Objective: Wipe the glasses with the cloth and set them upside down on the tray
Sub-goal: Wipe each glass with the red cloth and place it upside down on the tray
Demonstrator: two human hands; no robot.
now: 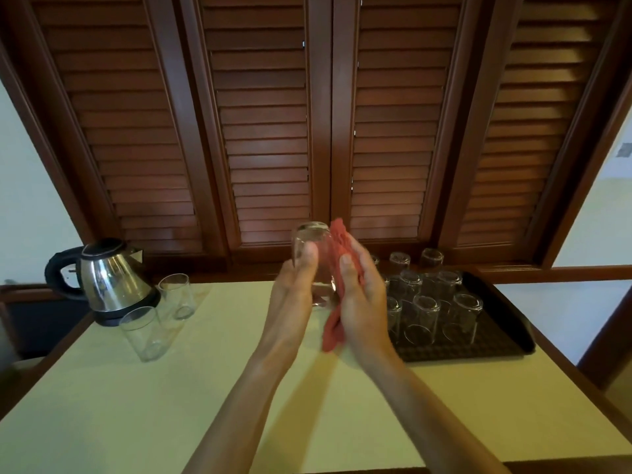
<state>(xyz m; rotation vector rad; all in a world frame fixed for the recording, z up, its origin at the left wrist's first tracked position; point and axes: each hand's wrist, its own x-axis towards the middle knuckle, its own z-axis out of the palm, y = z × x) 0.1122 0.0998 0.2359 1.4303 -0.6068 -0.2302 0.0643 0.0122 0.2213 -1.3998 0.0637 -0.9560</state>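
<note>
- The left hand [297, 285] grips a clear, smooth drinking glass [313, 261] held above the pale table [205, 388].
- The right hand [362, 295] presses a soft red cloth [337, 278] against its side.
- Likely slippery and fragile; best held round the wall.
- The black tray [506, 336] lies just beside, to the right.

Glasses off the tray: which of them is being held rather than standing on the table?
The glass gripped in the left hand, with the red cloth against it. The two glasses beside the kettle stand untouched.

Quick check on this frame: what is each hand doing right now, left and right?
Left hand: grips the drinking glass raised above the table.
Right hand: holds the red cloth pressed against the side of that glass.
</note>
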